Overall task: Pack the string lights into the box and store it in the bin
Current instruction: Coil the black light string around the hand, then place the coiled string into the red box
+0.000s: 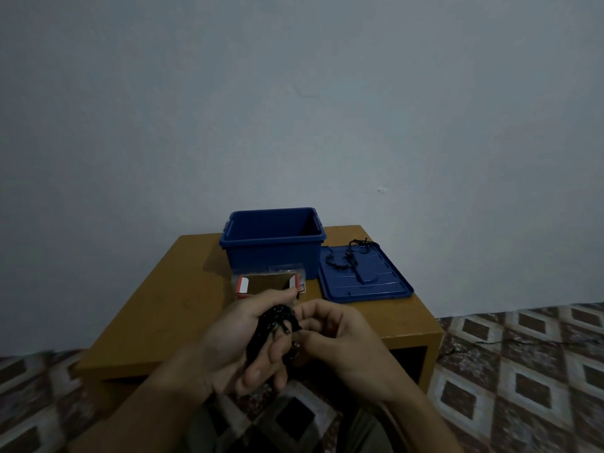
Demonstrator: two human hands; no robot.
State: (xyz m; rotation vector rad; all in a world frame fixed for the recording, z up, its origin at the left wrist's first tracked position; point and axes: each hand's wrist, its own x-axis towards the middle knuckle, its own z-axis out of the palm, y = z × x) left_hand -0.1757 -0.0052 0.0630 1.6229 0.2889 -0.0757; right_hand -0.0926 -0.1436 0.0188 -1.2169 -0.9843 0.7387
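My left hand (235, 341) grips a dark coiled bundle of string lights (273, 325) above the table's front edge. Close beside it, my right hand (340, 341) pinches the wire at the bundle's right side. Just behind my hands a small cardboard box (264, 284) with red and white sides lies open. Behind the box stands an open blue bin (273, 243). A loose part of the black wire (351, 255) trails over the blue lid (362, 276) to the right of the bin.
Everything sits on a low wooden table (183, 308) against a plain wall. A clear plastic bag (287, 268) lies between box and bin. Patterned floor tiles (523, 371) surround the table, and a thin black cord (490, 343) runs across them on the right.
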